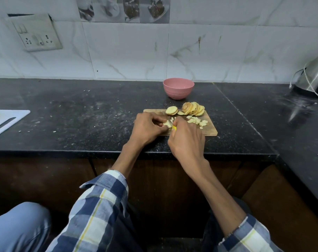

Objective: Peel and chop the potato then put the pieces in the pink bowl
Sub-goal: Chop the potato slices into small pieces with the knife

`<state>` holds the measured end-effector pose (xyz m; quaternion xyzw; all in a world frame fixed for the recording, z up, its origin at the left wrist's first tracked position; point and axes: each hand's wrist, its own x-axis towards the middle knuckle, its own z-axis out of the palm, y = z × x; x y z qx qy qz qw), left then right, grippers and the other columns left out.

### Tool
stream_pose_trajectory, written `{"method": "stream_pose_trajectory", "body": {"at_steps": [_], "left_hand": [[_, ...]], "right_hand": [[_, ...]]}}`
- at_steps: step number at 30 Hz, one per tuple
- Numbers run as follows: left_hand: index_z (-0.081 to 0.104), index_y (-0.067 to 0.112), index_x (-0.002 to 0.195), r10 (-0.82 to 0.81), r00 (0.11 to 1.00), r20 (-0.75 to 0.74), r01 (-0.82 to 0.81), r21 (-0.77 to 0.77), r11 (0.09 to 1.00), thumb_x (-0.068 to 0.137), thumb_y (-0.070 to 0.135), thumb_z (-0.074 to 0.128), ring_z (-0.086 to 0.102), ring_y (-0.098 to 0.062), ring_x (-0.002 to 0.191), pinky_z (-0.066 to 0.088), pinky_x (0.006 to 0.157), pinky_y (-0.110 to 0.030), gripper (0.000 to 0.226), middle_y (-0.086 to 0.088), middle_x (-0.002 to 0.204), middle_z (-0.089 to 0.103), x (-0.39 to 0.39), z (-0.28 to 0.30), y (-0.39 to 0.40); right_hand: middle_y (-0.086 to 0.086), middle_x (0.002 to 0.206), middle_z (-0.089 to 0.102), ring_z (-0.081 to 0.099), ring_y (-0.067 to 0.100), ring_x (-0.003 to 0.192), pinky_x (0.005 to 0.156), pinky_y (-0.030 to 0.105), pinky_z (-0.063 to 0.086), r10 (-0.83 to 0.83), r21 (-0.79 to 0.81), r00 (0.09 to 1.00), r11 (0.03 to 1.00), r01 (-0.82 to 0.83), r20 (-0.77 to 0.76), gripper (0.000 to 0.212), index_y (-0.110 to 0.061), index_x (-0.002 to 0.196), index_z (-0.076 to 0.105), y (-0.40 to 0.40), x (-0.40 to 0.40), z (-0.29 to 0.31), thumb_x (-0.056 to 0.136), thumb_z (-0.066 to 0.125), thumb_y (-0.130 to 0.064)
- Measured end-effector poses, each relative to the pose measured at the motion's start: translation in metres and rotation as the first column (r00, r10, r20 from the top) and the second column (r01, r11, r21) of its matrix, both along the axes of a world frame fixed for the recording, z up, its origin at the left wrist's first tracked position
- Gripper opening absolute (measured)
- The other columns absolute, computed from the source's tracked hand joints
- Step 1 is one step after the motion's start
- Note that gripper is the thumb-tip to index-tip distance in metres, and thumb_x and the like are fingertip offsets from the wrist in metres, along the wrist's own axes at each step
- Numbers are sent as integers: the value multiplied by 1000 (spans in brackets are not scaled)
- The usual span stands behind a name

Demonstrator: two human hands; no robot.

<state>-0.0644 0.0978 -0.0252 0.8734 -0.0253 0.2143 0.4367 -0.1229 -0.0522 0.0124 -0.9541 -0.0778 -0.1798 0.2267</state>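
Observation:
A wooden cutting board (210,130) lies on the black counter. At its far edge rest round potato slices (193,108), some with skin on. Small chopped pieces (197,120) are heaped right of my hands. My left hand (147,127) pins a potato slice (167,123) to the board with its fingertips. My right hand (186,137) is closed on a yellow-handled knife (174,128), whose blade is mostly hidden between my hands. The pink bowl (178,88) stands behind the board near the wall; I cannot see its inside.
A pale blue cutting board (8,120) lies at the left edge of the counter. A steel appliance with a white cord (314,77) stands at the far right. A socket plate (36,31) hangs on the tiled wall. Scraps dot the counter.

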Motion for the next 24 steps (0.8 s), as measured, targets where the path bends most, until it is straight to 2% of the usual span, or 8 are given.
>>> {"method": "stream_pose_trajectory", "body": {"at_steps": [8, 12, 16, 20, 24], "left_hand": [[80, 24, 78, 47, 998, 37, -48, 26, 999, 65, 25, 88, 69, 0, 70, 61, 74, -34, 15, 14, 74, 74, 0, -1, -10], [83, 21, 83, 60, 998, 34, -62, 55, 997, 65, 23, 88, 68, 2, 71, 61, 75, -34, 19, 14, 76, 75, 1, -1, -8], [83, 22, 87, 71, 997, 35, -73, 75, 994, 68, 21, 86, 67, 3, 72, 60, 79, -31, 19, 15, 78, 74, 1, -2, -10], [83, 20, 93, 57, 998, -3, -57, 20, 998, 75, 19, 88, 68, 2, 69, 59, 77, -26, 19, 13, 76, 75, -1, -2, -5], [84, 18, 95, 40, 999, -30, -42, -43, 998, 76, 18, 91, 71, -2, 67, 57, 71, -21, 21, 7, 74, 77, -1, 0, -1]], "right_hand": [[10, 115, 66, 62, 33, 108, 82, 41, 47, 3, -19, 997, 1000, -4, -73, 27, -18, 121, 62, 2, 4, 8, 94, 63, -19], [8, 116, 66, 61, 30, 108, 84, 42, 50, 11, -38, 996, 999, -14, -92, 28, -19, 122, 61, -7, -11, 17, 94, 65, -21], [5, 116, 63, 58, 27, 111, 81, 38, 45, 11, -88, 994, 996, -21, -105, 28, -21, 122, 61, -20, -32, 25, 94, 66, -21], [3, 111, 64, 58, 27, 106, 74, 35, 39, -4, -74, 997, 997, -2, -82, 21, -24, 117, 64, -30, -40, 29, 96, 63, -21], [3, 104, 67, 62, 26, 98, 71, 36, 46, 13, -17, 1000, 1000, -12, 10, 23, -23, 120, 62, -24, -30, 22, 97, 61, -23]]}}
